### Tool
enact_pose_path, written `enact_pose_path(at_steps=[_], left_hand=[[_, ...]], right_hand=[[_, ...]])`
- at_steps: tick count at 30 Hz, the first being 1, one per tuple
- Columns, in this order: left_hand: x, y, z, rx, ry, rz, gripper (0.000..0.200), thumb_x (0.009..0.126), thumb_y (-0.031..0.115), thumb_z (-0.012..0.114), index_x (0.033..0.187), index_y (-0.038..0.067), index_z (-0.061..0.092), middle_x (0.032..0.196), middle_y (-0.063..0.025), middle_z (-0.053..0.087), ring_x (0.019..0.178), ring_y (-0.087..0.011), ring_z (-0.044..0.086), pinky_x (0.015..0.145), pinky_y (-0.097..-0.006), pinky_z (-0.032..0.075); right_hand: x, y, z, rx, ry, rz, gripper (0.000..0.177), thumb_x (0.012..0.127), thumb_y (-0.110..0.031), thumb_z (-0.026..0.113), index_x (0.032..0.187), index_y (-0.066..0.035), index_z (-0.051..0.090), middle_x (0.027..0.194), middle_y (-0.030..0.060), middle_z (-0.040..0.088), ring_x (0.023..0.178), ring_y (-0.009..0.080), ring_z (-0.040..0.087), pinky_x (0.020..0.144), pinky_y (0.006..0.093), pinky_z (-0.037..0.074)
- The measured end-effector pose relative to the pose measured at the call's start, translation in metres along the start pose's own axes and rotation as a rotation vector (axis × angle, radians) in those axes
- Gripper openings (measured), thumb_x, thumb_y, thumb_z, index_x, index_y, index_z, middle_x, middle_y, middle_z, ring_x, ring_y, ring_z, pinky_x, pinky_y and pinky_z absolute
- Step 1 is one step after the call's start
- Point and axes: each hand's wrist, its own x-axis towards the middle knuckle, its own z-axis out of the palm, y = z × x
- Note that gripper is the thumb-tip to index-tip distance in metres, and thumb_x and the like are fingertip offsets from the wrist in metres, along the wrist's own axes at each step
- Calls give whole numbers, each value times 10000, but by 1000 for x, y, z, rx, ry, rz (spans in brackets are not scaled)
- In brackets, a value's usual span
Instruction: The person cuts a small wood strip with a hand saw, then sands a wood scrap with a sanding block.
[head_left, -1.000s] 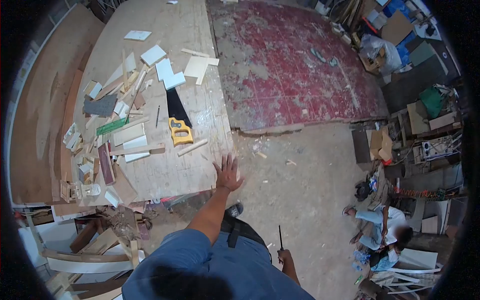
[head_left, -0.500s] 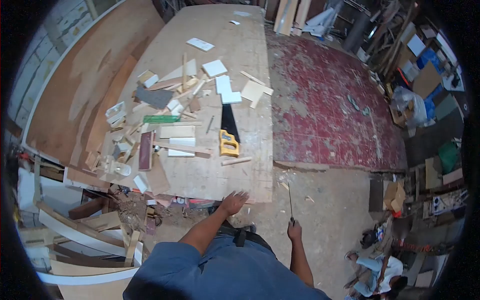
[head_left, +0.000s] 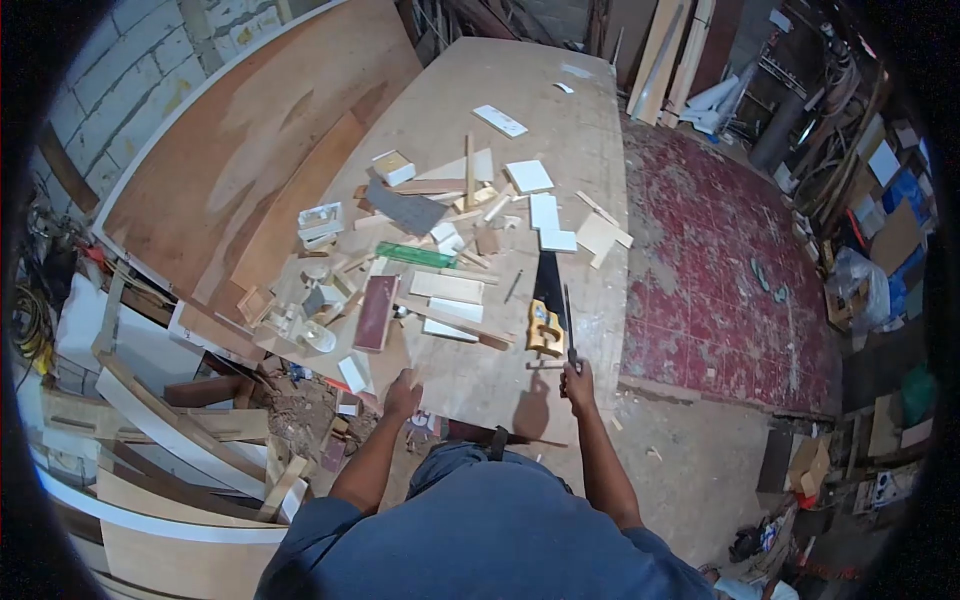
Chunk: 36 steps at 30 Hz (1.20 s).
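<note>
My right hand [head_left: 577, 382] is closed on the handle of a thin dark tool [head_left: 568, 320], which points away from me over the table's right side. Just left of the tool lies a saw with a yellow handle [head_left: 545, 328] and a black blade. My left hand [head_left: 404, 393] is at the table's near edge, below a dark red block [head_left: 377, 313]; its fingers are too small to make out. White and bare wood offcuts [head_left: 447, 288], a green piece [head_left: 415, 255] and a grey sheet [head_left: 405, 208] lie scattered on the wooden table [head_left: 470, 385].
Large plywood boards [head_left: 240, 170] lean along the left. Curved wooden frames [head_left: 180, 440] are stacked at the lower left. Right of the table is a worn red tiled floor [head_left: 710, 290]. Boxes [head_left: 805, 465] and clutter line the far right.
My right hand has raised the thin tool from beside the table to above it, near the saw. My left hand has moved left along the near edge. The view has shifted.
</note>
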Motion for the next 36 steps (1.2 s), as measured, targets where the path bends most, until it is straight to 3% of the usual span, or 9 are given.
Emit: enact_pose_path(at_steps=[3,7,9,12,20,25,28,31,36], left_hand=[[9,-7,-6,47,36,51,435,818,198,631,1200,35,502,1036,-281,653,976,-477,616,871,-537,480],[39,19,-18,166,-97,76,451,798,179,661,1207,61,511,1143,-242,630,981,-436,628,830,-511,509],[69,18,-7,215,-41,210,460,791,163,661,1216,70,512,1197,-220,606,976,-427,633,818,-506,519],[114,41,3,322,-38,344,471,795,143,645,1243,91,511,1278,-186,564,974,-407,643,809,-492,532],[216,67,24,727,-448,509,292,915,156,476,1185,142,585,1179,-169,617,993,-369,652,840,-493,526],[244,104,22,601,-7,548,284,926,149,446,1190,111,543,1109,-162,610,861,-362,681,701,-467,557],[241,114,26,513,-31,480,374,902,207,556,1252,96,488,1222,-174,552,916,-374,674,737,-470,558],[220,95,24,604,-327,402,921,606,447,874,1326,82,431,1353,-216,445,1047,-385,634,851,-468,548],[209,76,20,719,-449,445,1075,562,387,906,1423,58,352,1423,-201,382,1186,-362,557,945,-455,514]], right_hand=[[18,-55,34,168,-152,-131,517,990,-248,528,1461,-231,317,947,41,606,766,114,575,598,302,512],[73,-38,53,-20,-119,-156,566,929,-165,604,1436,-214,356,1029,94,616,823,191,617,668,360,549],[84,-4,46,-1048,18,-513,586,862,-145,635,1397,-182,399,1167,146,570,1071,329,582,785,487,533],[55,-2,47,-1278,22,-208,611,821,-116,637,1382,-177,405,1230,174,532,1172,412,507,881,567,479],[15,44,27,-1453,289,-486,618,761,-55,646,1330,-164,431,1291,130,494,1192,367,485,890,509,479],[-6,29,20,-1251,181,-381,420,771,-34,599,1175,-137,545,1179,113,530,1084,348,525,821,473,488],[-2,31,19,-1249,199,-388,348,801,-53,575,1138,-144,578,1138,115,550,1037,339,537,798,467,488],[1,42,16,-1300,228,-358,242,810,-96,587,1045,-143,623,1085,116,577,998,336,548,777,463,479],[-15,49,7,-1300,219,-331,132,822,-146,605,948,-117,632,996,119,614,971,330,564,786,463,458]])
